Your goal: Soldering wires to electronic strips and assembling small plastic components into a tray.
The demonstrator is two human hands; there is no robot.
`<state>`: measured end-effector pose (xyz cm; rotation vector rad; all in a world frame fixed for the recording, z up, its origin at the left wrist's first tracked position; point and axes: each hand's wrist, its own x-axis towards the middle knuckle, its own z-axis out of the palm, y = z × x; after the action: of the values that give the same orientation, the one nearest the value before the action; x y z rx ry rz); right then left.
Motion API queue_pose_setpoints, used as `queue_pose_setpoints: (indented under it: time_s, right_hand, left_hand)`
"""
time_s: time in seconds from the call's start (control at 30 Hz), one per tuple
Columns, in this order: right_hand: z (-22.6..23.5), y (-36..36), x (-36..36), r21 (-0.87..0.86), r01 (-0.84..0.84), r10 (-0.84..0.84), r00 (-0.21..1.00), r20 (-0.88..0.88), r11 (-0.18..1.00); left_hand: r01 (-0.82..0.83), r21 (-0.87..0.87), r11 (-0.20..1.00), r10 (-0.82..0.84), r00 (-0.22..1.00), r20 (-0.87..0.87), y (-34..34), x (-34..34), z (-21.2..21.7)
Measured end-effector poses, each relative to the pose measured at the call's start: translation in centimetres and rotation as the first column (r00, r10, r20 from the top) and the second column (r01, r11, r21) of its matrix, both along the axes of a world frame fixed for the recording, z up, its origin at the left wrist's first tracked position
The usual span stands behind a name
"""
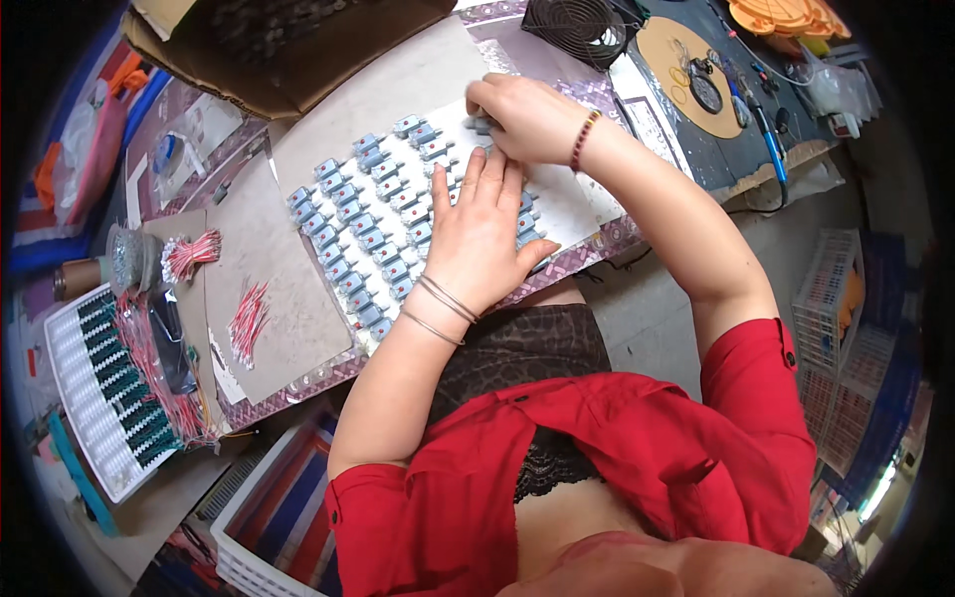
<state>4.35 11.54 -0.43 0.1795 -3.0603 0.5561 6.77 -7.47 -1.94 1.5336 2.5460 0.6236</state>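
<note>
Rows of small grey-blue box-shaped parts point(370, 239), each with a red dot and whitish ends, lie on a pale sheet point(582, 204) on the table. My left hand point(479, 224) rests flat over the right-hand rows, fingers stretched out, hiding some of the parts. Just beyond its fingertips, my right hand point(532, 117) has its fingers curled and pinched at a similar grey-blue part point(478, 126) by the far end of the rows. That part is blurred and partly covered by the fingers.
An open cardboard box point(288, 85) of dark pieces stands at the far left. Bundles of red-and-white wires point(249, 323) lie left, near a white tray point(85, 398) and a wire spool point(132, 259). A black fan point(577, 32) and blue soldering-iron-like tool point(770, 144) are far right.
</note>
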Motion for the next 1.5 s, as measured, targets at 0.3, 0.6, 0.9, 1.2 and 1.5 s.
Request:
queue_pose_setpoints:
  time_s: [0.3,0.6,0.9,1.2,1.5]
  right_hand:
    - [-0.4,-0.2,-0.9,-0.036,0.096,-0.097,0.995,-0.037,0.995]
    - [-1.1,0.8,1.8,-0.374,0.435,-0.494,0.866,-0.076,0.819]
    - [-1.3,1.9,-0.2,-0.154,-0.038,0.014,0.988,-0.156,0.987]
    - [-3.1,1.2,-0.7,-0.148,0.005,-0.030,0.985,-0.167,0.989]
    - [-0.1,1.7,-3.3,0.227,-0.243,0.263,0.962,-0.066,0.943]
  left_hand:
    - [-0.003,0.040,0.999,0.003,1.000,0.020,0.2,0.1,0.0]
    - [-0.003,0.066,0.998,0.002,1.000,0.008,0.0,0.0,0.1]
    - [-0.064,0.012,0.998,0.064,0.997,-0.034,1.1,-0.6,0.1]
    - [-0.040,-0.002,0.999,0.040,0.999,-0.003,0.7,-0.9,0.3]
    - [-0.104,0.011,0.995,0.104,0.993,-0.061,1.1,-2.8,0.5]
